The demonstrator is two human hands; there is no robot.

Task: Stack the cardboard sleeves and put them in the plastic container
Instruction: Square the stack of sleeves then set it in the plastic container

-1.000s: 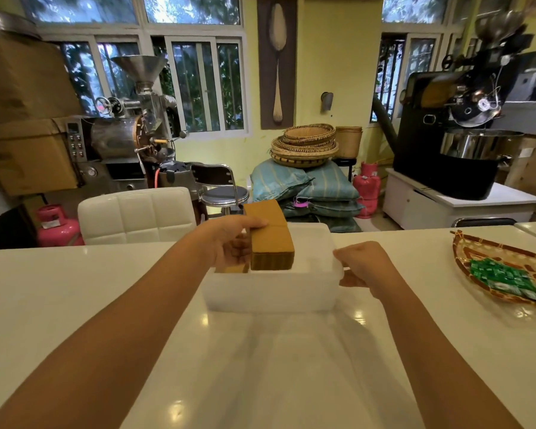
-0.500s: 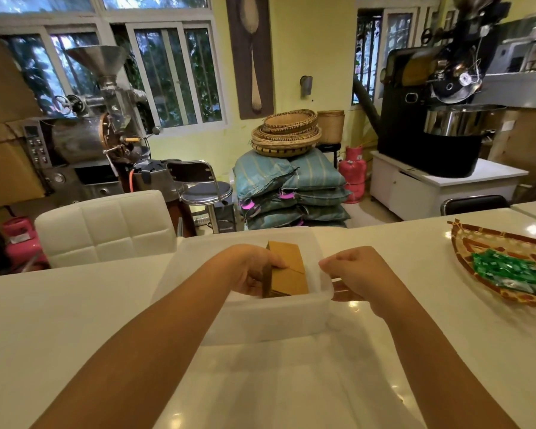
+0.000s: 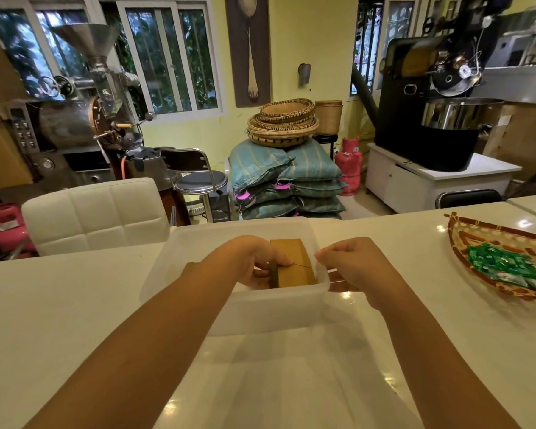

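Note:
A stack of brown cardboard sleeves [image 3: 294, 264] lies inside the translucent plastic container [image 3: 260, 311] on the white table, against its right wall. My left hand [image 3: 254, 261] reaches into the container and grips the left side of the stack, thumb across its top. My right hand [image 3: 353, 261] is curled at the container's right rim, fingers pinching the edge of the wall. The lower part of the stack is hidden behind the container's near wall.
A woven tray [image 3: 464, 239] with green packets [image 3: 502, 264] sits at the right of the table. A white padded chair [image 3: 96, 209] stands behind the table's far edge at the left. Roasting machines, sacks and baskets fill the room beyond.
My left hand has lowered the stack of sleeves from above the container down into it. My right hand has stayed at the right rim.

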